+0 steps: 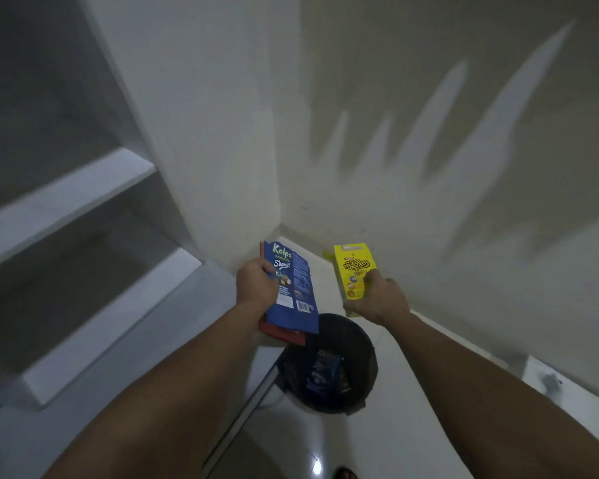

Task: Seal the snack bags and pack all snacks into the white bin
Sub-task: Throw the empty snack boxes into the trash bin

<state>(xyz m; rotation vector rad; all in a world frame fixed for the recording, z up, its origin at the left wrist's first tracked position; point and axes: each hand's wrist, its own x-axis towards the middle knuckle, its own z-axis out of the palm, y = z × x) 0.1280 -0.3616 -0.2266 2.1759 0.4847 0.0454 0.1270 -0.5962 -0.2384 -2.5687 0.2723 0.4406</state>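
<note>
Both arms reach forward toward a room corner. The left hand (256,284) has its grip closed round the left edge of a blue Kalpa snack bag (293,288), held upright with the printed face toward the camera; a red packet (280,331) sits flat behind it in the same hold, only its lower and left edges showing. The right hand (377,299) grips a yellow Nyam Nyam box (352,267) from below, thumb on the front face, box upright and tilted slightly.

Bag and box are well apart, both in the air above a black round bin (358,344) that stands on the pale tiled floor (405,437). Dark wrappers lie inside that bin, blurred. White shelves (66,195) lie at left. No white bin shows.
</note>
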